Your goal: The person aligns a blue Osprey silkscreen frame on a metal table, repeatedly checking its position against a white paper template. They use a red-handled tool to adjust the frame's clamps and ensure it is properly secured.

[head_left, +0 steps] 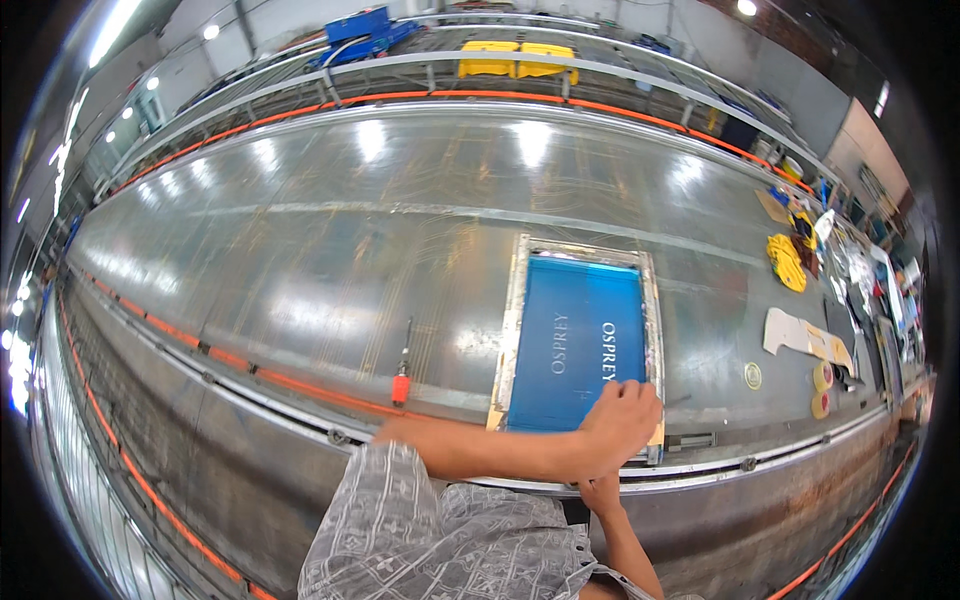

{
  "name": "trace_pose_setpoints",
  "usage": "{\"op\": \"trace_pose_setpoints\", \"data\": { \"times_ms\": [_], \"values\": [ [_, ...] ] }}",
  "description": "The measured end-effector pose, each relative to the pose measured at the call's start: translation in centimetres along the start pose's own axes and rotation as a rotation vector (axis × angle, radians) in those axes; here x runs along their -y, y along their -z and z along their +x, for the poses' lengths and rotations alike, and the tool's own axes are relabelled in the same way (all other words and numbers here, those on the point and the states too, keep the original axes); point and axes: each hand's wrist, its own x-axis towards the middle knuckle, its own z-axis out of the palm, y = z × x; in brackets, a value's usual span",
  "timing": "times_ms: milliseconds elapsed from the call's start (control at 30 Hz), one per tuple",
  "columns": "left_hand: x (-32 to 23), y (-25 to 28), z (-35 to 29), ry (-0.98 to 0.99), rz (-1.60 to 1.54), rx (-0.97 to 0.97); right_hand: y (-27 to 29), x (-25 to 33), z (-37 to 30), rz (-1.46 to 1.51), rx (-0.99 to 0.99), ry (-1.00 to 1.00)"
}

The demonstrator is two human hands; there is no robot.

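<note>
A silk-screen frame with blue mesh and pale lettering lies on the long metal table. My left forearm reaches across its near edge from the left. My left hand is over the frame's near right corner, fingers curled in; anything inside them is hidden. Just below, against the table's near edge, my right hand is mostly covered by my left hand and forearm, so its fingers do not show. To the left of the frame lies a thin tool with a red handle, resembling a screwdriver.
On the table's right are a tape roll, stacked yellowish tape rolls, a cream cut piece and a yellow bundle. A metal rail runs along the near edge. Yellow pieces lie beyond the far rail.
</note>
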Motion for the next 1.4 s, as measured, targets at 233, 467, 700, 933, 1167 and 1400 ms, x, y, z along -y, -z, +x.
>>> {"op": "trace_pose_setpoints", "data": {
  "times_ms": [233, 467, 700, 933, 1167, 1400],
  "values": [
    [-0.8, -3.6, 3.7, -0.034, -0.060, -0.123, 1.0, -3.2, 2.2, -0.003, 0.053, -0.122],
    [1.8, -7.4, 11.5, -1.162, -0.608, -0.334, 1.6, -7.0, 3.4, -0.075, 0.005, 0.010],
    [-8.7, -9.7, 6.8, -0.168, -0.685, -0.489, 3.5, -6.5, 1.4, 0.179, -0.016, -0.104],
    [-4.8, -14.5, 4.5, -0.106, -1.617, -0.050, 5.2, -7.7, 0.1, 0.124, -0.077, -0.082],
    [-2.4, -9.5, 8.7, 0.742, -2.026, 0.158, 4.4, -6.6, 0.3, 0.055, -0.110, -0.024],
    [-9.7, -3.8, 8.9, 0.572, -1.498, 0.012, 5.7, -6.5, -0.2, 0.071, -0.126, -0.025]
  ]
}}
